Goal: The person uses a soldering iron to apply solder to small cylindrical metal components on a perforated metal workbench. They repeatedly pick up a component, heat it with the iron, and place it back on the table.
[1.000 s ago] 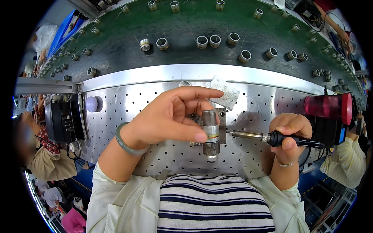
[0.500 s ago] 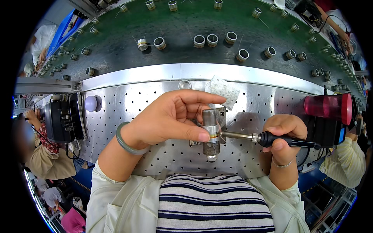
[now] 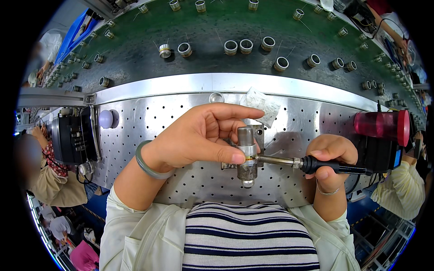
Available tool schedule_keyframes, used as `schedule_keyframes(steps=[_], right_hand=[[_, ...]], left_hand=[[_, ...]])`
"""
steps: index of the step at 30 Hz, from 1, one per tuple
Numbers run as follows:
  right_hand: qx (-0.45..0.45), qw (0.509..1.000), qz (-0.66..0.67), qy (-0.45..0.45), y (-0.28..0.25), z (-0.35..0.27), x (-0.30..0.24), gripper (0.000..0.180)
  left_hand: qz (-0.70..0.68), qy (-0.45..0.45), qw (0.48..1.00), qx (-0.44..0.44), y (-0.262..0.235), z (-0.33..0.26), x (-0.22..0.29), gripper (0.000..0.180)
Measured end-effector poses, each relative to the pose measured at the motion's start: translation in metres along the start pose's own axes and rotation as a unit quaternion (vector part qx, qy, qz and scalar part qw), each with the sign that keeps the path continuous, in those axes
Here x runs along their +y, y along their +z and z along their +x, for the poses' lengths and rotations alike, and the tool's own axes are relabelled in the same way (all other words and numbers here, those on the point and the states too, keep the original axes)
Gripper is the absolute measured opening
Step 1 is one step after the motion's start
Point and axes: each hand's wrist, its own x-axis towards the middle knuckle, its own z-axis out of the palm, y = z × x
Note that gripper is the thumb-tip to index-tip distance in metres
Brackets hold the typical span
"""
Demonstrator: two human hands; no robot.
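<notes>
My left hand pinches a silver metal ring between thumb and fingers, with the index finger stretched out above. A yellowish band runs around the ring. Through the ring passes a steel post, whose darker lower part ends in a rounded bright knob. Behind it sits a metal block, partly hidden. My right hand is closed around the black handle of a soldering iron, held nearly level. Its tip meets the ring's right side at the band; the exact contact point is too small to make out.
Beneath my hands is a perforated metal worktop. A crumpled whitish cloth, a small round dish and a purple knob lie around it. At right stands a red canister. Beyond, a green conveyor belt carries several wired metal rings.
The ring, the post and my left fingertips have shifted very slightly to the right. The soldering iron stays at the ring's side. Rings on the belt appear a touch further left.
</notes>
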Motion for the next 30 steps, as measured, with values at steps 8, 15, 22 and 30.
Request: schedule_keyframes(steps=[8,15,22,30], right_hand=[[-0.024,0.999,-0.017,-0.015,-0.0047,-0.0003,0.002,0.026],[-0.03,0.999,-0.036,-0.027,-0.0054,-0.0009,0.0018,0.026],[-0.039,0.997,-0.063,-0.035,-0.0078,0.0007,-0.0015,0.026],[-0.043,0.998,-0.034,-0.041,-0.009,0.0011,-0.0004,0.027]], left_hand=[[-0.008,0.0,1.0,-0.003,-0.0008,0.001,-0.0013,0.076],[-0.004,0.003,1.0,-0.003,0.0002,0.0024,-0.001,0.075],[-0.012,0.005,1.0,-0.004,0.0025,0.0025,-0.0006,0.073],[0.001,0.005,1.0,0.004,0.0042,0.0026,0.0007,0.072]])
